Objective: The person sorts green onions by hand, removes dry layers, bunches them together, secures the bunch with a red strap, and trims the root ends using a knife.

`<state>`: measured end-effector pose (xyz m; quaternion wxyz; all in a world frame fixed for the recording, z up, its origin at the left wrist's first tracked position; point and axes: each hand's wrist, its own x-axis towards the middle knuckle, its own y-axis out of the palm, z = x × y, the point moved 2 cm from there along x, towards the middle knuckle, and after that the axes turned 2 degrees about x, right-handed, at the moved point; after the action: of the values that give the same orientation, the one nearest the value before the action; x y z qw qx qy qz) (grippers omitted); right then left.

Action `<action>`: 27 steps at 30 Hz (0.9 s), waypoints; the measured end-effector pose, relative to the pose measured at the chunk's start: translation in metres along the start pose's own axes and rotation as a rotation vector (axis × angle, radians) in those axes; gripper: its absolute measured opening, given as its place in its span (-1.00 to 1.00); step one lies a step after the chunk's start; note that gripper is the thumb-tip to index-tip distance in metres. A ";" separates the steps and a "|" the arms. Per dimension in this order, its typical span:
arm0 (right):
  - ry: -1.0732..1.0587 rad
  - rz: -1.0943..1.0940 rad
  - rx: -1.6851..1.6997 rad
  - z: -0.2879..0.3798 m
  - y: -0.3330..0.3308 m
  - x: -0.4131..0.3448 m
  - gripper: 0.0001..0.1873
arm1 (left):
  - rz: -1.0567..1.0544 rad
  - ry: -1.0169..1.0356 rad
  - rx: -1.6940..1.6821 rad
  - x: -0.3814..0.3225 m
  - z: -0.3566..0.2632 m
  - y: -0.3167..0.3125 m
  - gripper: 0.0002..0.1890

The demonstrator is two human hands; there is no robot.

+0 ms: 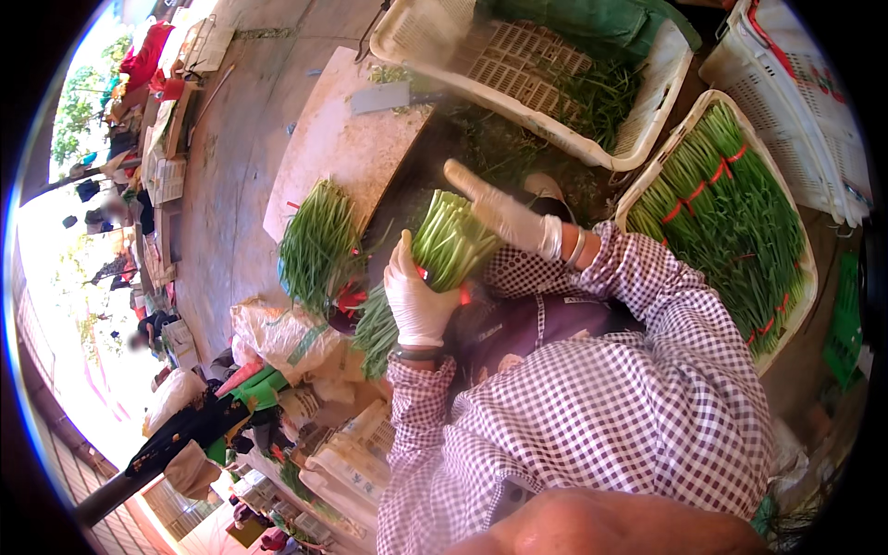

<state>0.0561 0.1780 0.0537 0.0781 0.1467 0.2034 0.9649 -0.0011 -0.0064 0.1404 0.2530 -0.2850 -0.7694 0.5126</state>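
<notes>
My left hand [420, 295], in a pale thin glove, grips a bunch of long green leafy stems [451, 243], likely garlic chives, with the cut ends facing up. Something red shows at the bunch beside my fingers. My right hand [510, 211], gloved too, is at the right side of the stem ends with its fingers stretched out; whether it touches them is unclear. The bunch's dark green leaves hang past my left wrist. Another pile of the greens [319, 243] lies at the near edge of a pale board [333, 139].
A flat metal blade [380, 98] lies on the board. Beyond is a white plastic crate [499, 97] with loose greens and a green cloth. At right a crate [808, 277] holds bunches tied with red bands, near stacked white crates [777, 111]. White sacks [291, 336] are at left.
</notes>
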 end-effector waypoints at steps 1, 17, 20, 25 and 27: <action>-0.018 -0.033 -0.045 0.003 -0.005 0.004 -0.22 | -0.006 0.013 0.002 0.000 0.000 0.001 0.26; -0.018 0.094 -0.799 0.070 0.012 -0.003 -0.30 | 0.030 -0.025 0.000 0.004 -0.003 0.010 0.24; 0.064 -0.056 -0.827 0.070 0.028 -0.006 -0.32 | 0.004 -0.065 -0.016 0.001 -0.007 0.009 0.19; 0.127 -0.191 -0.649 0.062 0.042 -0.013 -0.39 | -0.037 -0.088 0.001 -0.004 -0.007 0.011 0.17; 0.056 -0.241 -0.596 0.055 0.046 -0.011 -0.42 | -0.045 -0.093 -0.002 -0.004 -0.006 0.012 0.17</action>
<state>0.0798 0.1544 0.1186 0.2256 0.0656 -0.0699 0.9695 0.0080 -0.0012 0.1312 0.2281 -0.2440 -0.7871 0.5186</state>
